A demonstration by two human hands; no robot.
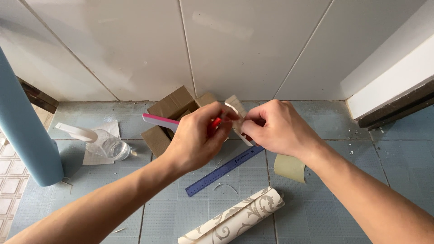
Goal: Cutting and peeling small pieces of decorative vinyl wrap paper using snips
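Wallpaper scrap (pixel 237 108), a small patterned strip with a curled white edge, sits pinched between both hands at the middle of the view, above the blue tiled floor (pixel 343 180). Its long axis runs from about eleven o'clock down to five o'clock, the upper end tipped toward the white tiled wall (pixel 244 45).

The left hand (pixel 199 138) comes in from seven o'clock, forearm stretched long, fingers curled and clenched on a red-handled tool (pixel 216 123) that meets the scrap; whether it is a blade or a pen, I cannot tell. The right hand (pixel 275 129) enters from four o'clock, knuckles up, thumb and fingertips grasping the strip's lower part.

Going left to right on the floor: one blue roll (pixel 22 131) standing at nine o'clock, one clear spray bottle (pixel 101 142) lying on its side, one open cardboard box (pixel 169 115) with a pink-edged scraper (pixel 158 119) poking out, one blue ruler (pixel 224 171) pointing toward one o'clock, one patterned wallpaper roll (pixel 235 219) at six o'clock, and one beige offcut (pixel 290 167) just under the right wrist.
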